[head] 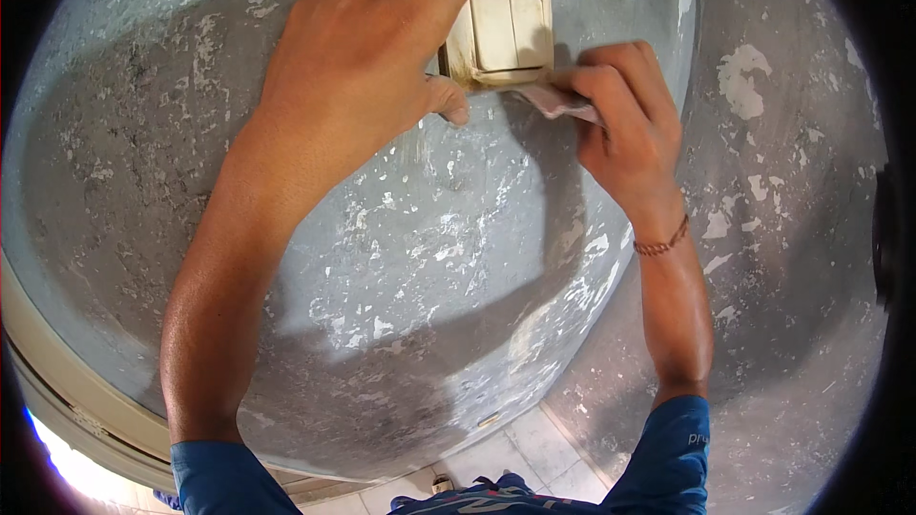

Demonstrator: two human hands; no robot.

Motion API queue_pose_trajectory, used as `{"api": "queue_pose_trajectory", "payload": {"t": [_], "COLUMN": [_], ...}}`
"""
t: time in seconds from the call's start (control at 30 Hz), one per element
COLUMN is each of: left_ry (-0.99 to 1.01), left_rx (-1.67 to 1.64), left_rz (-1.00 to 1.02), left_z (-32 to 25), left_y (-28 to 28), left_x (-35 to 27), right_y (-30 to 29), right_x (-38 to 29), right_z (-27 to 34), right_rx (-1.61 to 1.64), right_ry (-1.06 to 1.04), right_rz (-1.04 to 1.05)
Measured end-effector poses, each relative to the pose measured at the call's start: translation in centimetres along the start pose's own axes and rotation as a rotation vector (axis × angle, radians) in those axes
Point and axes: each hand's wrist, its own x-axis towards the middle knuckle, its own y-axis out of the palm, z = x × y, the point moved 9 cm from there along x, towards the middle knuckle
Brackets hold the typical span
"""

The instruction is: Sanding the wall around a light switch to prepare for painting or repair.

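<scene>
A cream wall switch plate with two rockers (509, 32) is mounted on a grey wall with flaking paint (444, 229). My left hand (372, 50) lies over the left side of the plate, its fingers spread and its thumb below the plate's lower left corner; whether the fingertips hold anything is hidden. At the lower right corner of the plate, my right hand (630, 107) pinches a thin, folded pinkish-grey piece (558, 101), perhaps cloth or sandpaper, against the plate's bottom edge. Brown grime marks the plate's left and lower edges.
A second patchy wall (758, 229) meets this one at a corner on the right. Pale floor tiles (501, 454) show at the bottom, by the person's feet. A cream frame (86, 400) curves along the lower left, with bright light beyond it.
</scene>
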Motion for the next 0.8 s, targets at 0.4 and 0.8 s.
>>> {"api": "queue_pose_trajectory", "payload": {"t": [0.4,0.8], "left_ry": [-0.754,-0.940], "left_rx": [0.116,0.124], "left_rz": [0.641,0.917], "left_z": [0.7,1.2], "left_y": [1.0,1.3], "left_x": [2.2,2.7], "right_y": [1.6,0.8], "right_x": [1.1,-0.2], "right_z": [2.4,0.7], "right_rx": [-0.065,-0.129], "right_ry": [-0.095,0.005], "right_rz": [0.070,0.107]}}
